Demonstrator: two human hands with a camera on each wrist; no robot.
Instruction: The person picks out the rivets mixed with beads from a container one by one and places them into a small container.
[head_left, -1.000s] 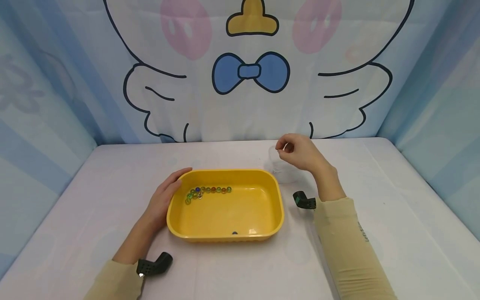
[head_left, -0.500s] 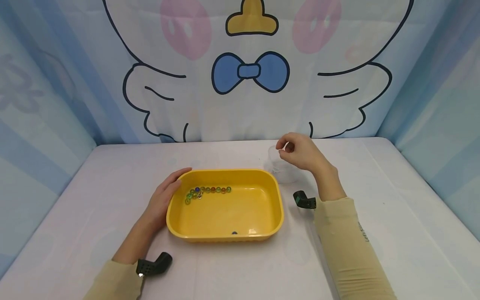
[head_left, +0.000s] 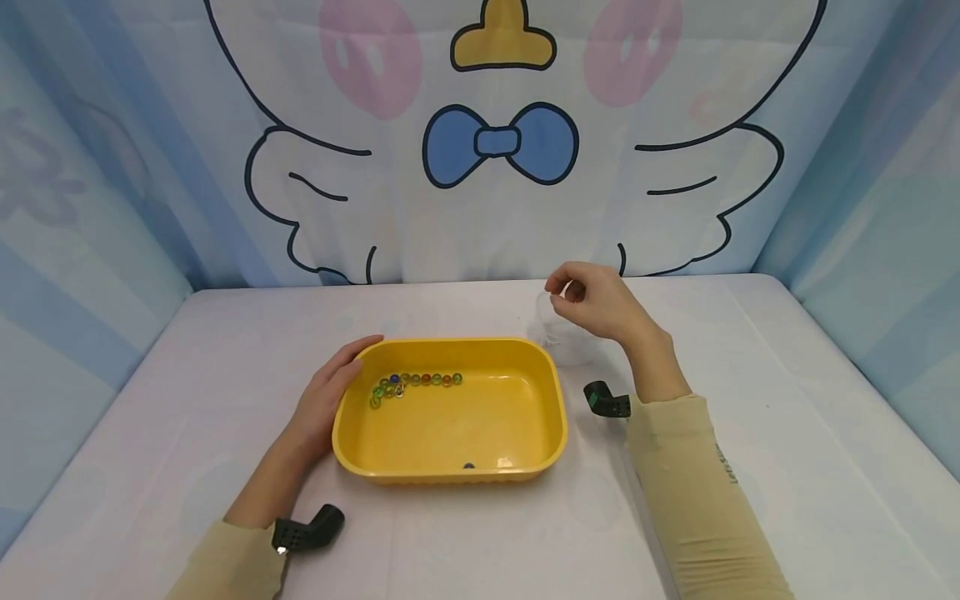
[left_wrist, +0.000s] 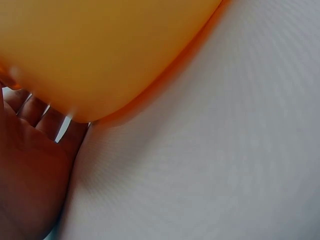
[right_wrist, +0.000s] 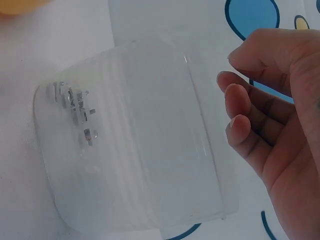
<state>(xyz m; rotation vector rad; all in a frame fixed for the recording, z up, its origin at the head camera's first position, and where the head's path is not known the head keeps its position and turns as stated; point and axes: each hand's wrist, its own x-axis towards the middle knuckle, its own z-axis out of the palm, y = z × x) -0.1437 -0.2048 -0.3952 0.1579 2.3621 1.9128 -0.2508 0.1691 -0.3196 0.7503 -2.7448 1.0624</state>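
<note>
A yellow basin (head_left: 450,477) stands in the middle of the table, with several coloured glass marbles (head_left: 416,379) along its back left and one dark marble (head_left: 468,466) by the front wall. My left hand (head_left: 321,408) rests against the basin's left side, its fingers fairly straight in the left wrist view; the thumb is hard to make out. Behind the basin's right corner is a see-through plastic container (right_wrist: 165,135), holding several small clear or silvery pieces (right_wrist: 80,110). My right hand (head_left: 596,304) hovers at its mouth, fingers loosely bent, thumb tip apart from forefinger, nothing visible between them.
A white cloth covers the table (head_left: 780,417). Behind it hangs a curtain (head_left: 502,225) printed with a cartoon figure, and more blue curtain closes off both sides. Black wrist cameras (head_left: 309,529) sit on both forearms.
My right hand has shifted slightly up and left above the see-through container. The left hand, the basin and the marbles look unmoved.
</note>
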